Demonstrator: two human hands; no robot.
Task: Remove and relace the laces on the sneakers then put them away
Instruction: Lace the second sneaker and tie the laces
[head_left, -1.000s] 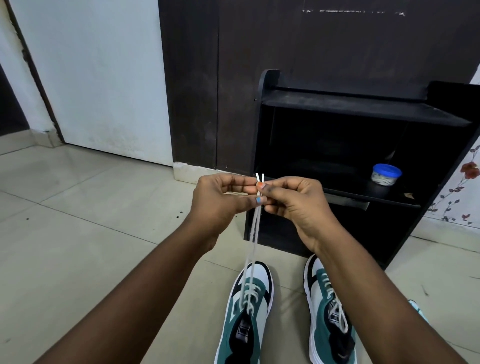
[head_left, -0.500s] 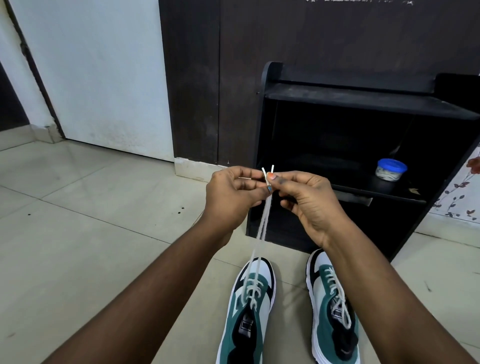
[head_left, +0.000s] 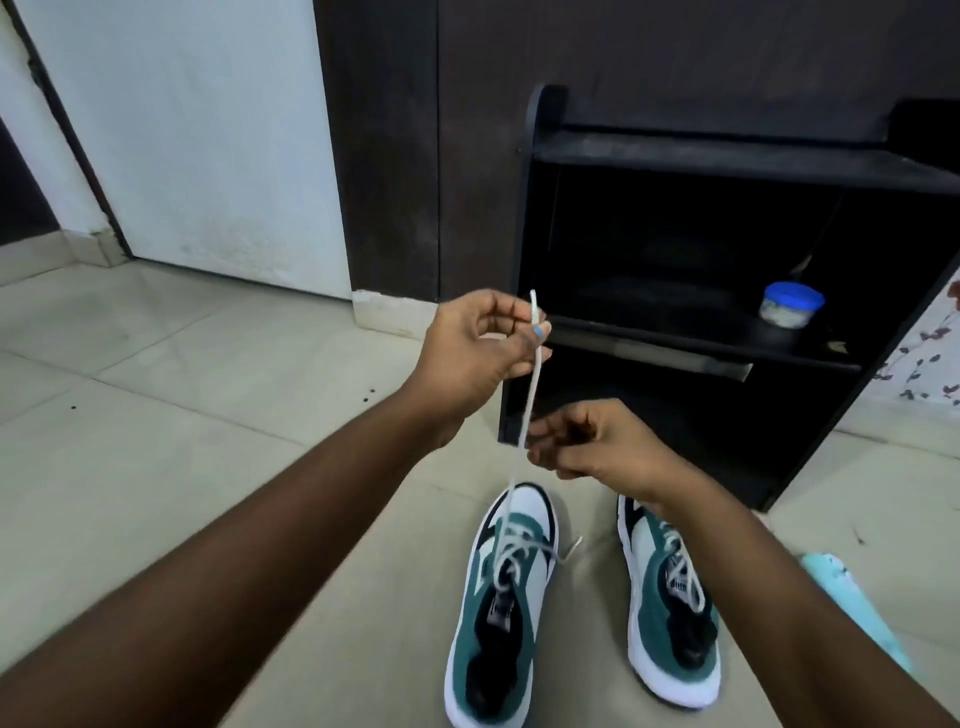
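the left hand, in the middle of the frame, pinches the white lace near its tip between thumb and finger, the strand running taut down to the left sneaker at lower centre. just right of it and lower, the right hand hovers with fingers loosely curled beside the strand; whether it touches the lace i cannot tell. a second lace end lies slack off that shoe's side. the right sneaker stands beside it, laced. the lace looks light, limp and a bit slippery (best held at the stiff tip); the shoes look light, easy to lift by the heel. the black shelf at upper right has open room left of a blue-lidded jar; its front edge sits close behind the hands. bare floor lies to the left.
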